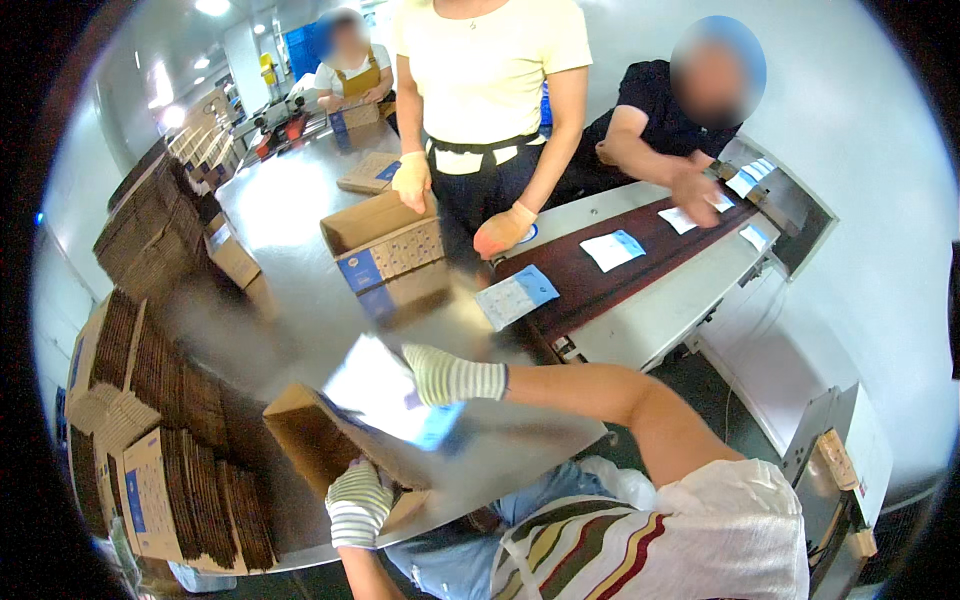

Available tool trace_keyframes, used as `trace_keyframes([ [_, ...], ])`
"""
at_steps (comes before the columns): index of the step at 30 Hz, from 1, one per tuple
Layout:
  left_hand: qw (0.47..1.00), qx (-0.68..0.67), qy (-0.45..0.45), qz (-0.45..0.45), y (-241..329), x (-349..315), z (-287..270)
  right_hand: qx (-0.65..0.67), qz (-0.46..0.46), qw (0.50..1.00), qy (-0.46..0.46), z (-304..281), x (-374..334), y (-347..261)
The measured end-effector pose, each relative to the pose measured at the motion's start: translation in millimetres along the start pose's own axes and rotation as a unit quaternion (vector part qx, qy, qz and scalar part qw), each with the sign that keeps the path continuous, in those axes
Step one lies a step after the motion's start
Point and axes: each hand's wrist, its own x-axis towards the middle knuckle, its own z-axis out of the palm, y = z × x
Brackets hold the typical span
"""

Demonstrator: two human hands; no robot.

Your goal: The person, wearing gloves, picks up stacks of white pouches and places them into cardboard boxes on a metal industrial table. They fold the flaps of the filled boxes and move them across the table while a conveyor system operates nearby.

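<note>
at the near edge of the metal surface [290, 195], my left hand [358, 505], in a striped glove, touches the near rim of a tilted open carton [318, 432]; its fingertips are partly hidden, and i cannot tell whether they close on the cardboard. just beyond, my right hand [455, 377], likewise gloved, has its fingers closed on a white-and-blue packet [375, 385], slightly blurred, above the carton's far side. along the left edge i see stacks of flattened cartons [200, 490]. farther off, at the right edge, a co-worker in yellow [495, 80] has one gloved hand on a second open carton [405, 250], the other near a conveyor with a dark red belt [590, 300], which carries a row of packets [613, 250]. beyond the belt, a person in black [650, 95] reaches over it. at the surface's far end stands a person in an apron [362, 82].
</note>
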Motion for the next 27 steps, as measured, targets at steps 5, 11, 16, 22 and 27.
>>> trace_keyframes([
  [5,0.998,-0.016,0.033,0.049,-6.7,2.2,6.9,0.377,-0.326,0.866,-0.032,21.1,31.5,-98.4],
  [11,0.997,-0.050,0.062,0.004,-5.0,-3.3,6.1,-0.012,-0.192,0.981,-0.005,81.5,56.5,-91.7],
  [16,0.988,-0.017,0.083,0.127,-7.9,10.8,19.9,-0.195,-0.209,0.957,-0.040,97.5,61.6,-87.1],
  [22,0.978,-0.060,0.153,0.131,-7.5,1.1,12.1,-0.370,-0.259,0.887,-0.100,91.0,57.5,-84.2],
  [27,0.882,-0.097,0.459,0.044,-35.3,-5.2,-80.7,-0.380,-0.231,0.880,-0.165,78.7,54.3,-97.1],
])
